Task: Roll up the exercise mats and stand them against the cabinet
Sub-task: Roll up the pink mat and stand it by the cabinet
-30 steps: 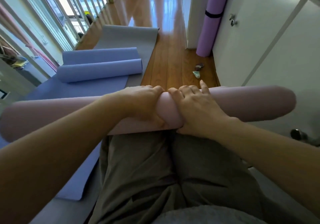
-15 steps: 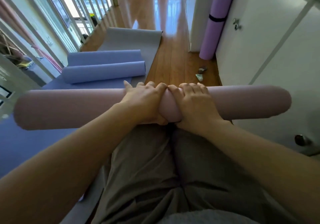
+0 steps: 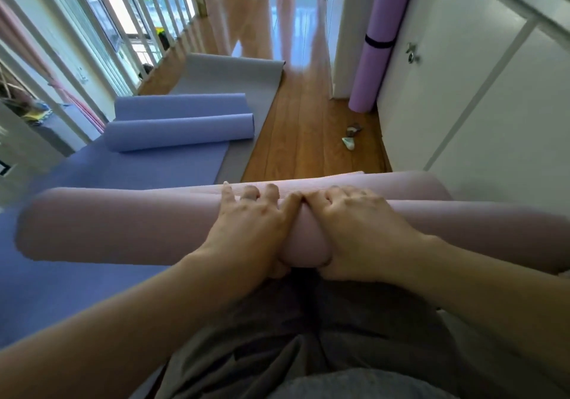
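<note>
A rolled pink mat (image 3: 123, 226) lies crosswise in front of my lap, lifted off the floor. My left hand (image 3: 253, 226) and my right hand (image 3: 357, 229) grip it side by side at its middle, fingers curled over the top and thumbs underneath. A loose flap of the pink mat shows along its far edge on the right. A blue mat (image 3: 172, 130), partly rolled, lies on the floor ahead on the left, over a flat grey mat (image 3: 234, 71). A rolled purple mat (image 3: 376, 40) with a black strap stands upright against the white cabinet (image 3: 481, 96).
White stair railings (image 3: 101, 37) run along the left. Wooden floor (image 3: 305, 139) stretches ahead between the mats and the cabinet. Two small objects (image 3: 351, 136) lie on the floor near the cabinet's base. The cabinet door has a metal latch (image 3: 411, 53).
The pink roll has risen and shifted slightly right with both hands still on it. My left fingers have spread a little over its top.
</note>
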Motion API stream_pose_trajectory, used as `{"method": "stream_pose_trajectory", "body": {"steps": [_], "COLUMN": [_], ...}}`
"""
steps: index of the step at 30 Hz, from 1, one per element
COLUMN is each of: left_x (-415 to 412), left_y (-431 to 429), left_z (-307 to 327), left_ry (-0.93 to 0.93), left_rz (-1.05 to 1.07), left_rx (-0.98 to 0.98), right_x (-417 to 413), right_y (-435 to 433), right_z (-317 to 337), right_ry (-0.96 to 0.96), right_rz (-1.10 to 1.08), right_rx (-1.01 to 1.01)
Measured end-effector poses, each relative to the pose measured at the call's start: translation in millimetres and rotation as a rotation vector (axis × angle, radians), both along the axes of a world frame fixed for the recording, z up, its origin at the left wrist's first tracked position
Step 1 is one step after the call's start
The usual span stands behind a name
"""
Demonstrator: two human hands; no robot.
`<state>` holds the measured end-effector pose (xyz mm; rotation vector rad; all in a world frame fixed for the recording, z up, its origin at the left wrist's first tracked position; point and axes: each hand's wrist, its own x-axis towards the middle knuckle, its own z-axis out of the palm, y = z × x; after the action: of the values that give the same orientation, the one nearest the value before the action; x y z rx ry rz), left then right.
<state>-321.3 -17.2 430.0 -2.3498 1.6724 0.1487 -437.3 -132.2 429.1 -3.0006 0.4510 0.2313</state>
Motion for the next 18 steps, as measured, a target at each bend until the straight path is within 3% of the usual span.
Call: {"method": "stream_pose_trajectory", "body": {"steps": [5,8,12,14,16,18], "left_x": [20,32,28,34,44,54], "left_y": [-22,-29,-25,-27,-36,-47], "left_z": [5,8,-6,-7,-4,-2], "left_ry": [0.134,0.182,0.084,0.119,0.183,0.237], "left_rz": [-0.05,-0.05,-0.101,-0.105,-0.094,-0.055], "left_rx": [0.08,0.11,-0.019,-0.041,0.005,0.062], "right_x": [10,24,36,38,34,26], "right_y": [-21,-37,-52,-54,-45,-30], "right_z": [-7,-4,2,4,1,-10], "right_ry": [0.036,0.155,0.263,0.279,0.22,0.049], "right_rz": [-0.028,-0.035,-0.051,-0.06,-0.078,-0.078], "right_rx": [0.148,0.236,0.384,0.404,0.305,0.053]}}
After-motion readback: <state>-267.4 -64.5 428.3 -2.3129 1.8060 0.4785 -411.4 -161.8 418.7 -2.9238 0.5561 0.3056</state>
